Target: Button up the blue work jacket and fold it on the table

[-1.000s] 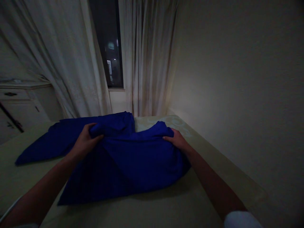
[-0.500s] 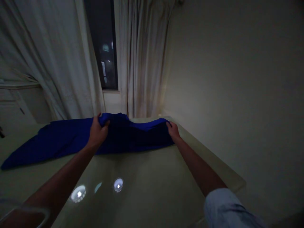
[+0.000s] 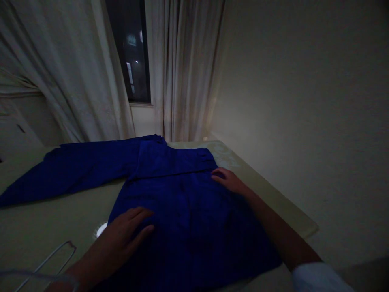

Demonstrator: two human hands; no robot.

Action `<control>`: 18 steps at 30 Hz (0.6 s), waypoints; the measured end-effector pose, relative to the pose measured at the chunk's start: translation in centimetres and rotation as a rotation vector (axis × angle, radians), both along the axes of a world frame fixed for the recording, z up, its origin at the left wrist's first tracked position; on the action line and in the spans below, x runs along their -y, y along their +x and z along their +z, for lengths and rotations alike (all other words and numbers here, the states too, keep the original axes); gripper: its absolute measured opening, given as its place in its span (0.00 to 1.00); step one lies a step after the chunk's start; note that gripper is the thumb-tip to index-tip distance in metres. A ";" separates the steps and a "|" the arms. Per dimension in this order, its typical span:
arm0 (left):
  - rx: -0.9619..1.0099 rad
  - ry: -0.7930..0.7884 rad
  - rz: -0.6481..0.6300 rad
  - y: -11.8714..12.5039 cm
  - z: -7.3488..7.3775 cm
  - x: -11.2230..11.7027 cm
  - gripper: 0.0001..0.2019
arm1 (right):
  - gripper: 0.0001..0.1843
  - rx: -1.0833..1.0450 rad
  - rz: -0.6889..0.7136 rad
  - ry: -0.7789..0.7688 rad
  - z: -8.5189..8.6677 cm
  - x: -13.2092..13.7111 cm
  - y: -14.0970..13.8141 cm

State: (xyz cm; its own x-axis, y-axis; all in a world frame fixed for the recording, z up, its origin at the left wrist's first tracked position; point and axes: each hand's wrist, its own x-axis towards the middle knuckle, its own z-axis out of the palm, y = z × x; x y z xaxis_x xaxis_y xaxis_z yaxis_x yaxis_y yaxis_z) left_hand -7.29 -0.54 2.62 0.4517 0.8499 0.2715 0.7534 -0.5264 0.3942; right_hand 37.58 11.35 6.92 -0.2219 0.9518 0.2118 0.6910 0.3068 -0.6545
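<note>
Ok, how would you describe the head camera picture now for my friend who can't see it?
A person's open left hand and curled right hand are over a dark blue cloth spread on a pale tabletop. More blue fabric stretches to the left. Behind, pale curtains hang either side of a dark window.

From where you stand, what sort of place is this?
Probably a room in a home: long curtains hang beside a dark window, and blue cloth lies on a shiny table. Which room, I can't tell.

Pale curtains [image 3: 75, 73] flank a dark window [image 3: 126, 20] (small lights [image 3: 131, 39] in it) beside a dim, plain wall [image 3: 288, 101].
</note>
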 end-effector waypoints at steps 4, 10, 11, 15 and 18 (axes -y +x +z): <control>-0.201 0.056 -0.108 4.1 -1.6 -2.4 0.33 | 0.28 0.106 -0.082 0.026 -1.8 -7.0 -8.0; -0.196 -0.027 -0.110 4.4 -4.4 -1.5 0.34 | 0.07 0.190 -0.174 0.036 -2.3 -11.9 -10.7; -0.176 -0.039 -0.109 4.3 -4.3 -1.4 0.34 | 0.10 0.197 -0.176 0.051 -1.7 -12.4 -10.8; -0.125 -0.117 -0.118 4.2 -3.4 -1.7 0.36 | 0.14 0.224 -0.200 0.135 2.3 -14.9 -12.1; -0.107 -0.153 -0.117 4.2 -3.2 -2.0 0.36 | 0.13 0.191 -0.193 0.213 6.3 -17.0 -15.2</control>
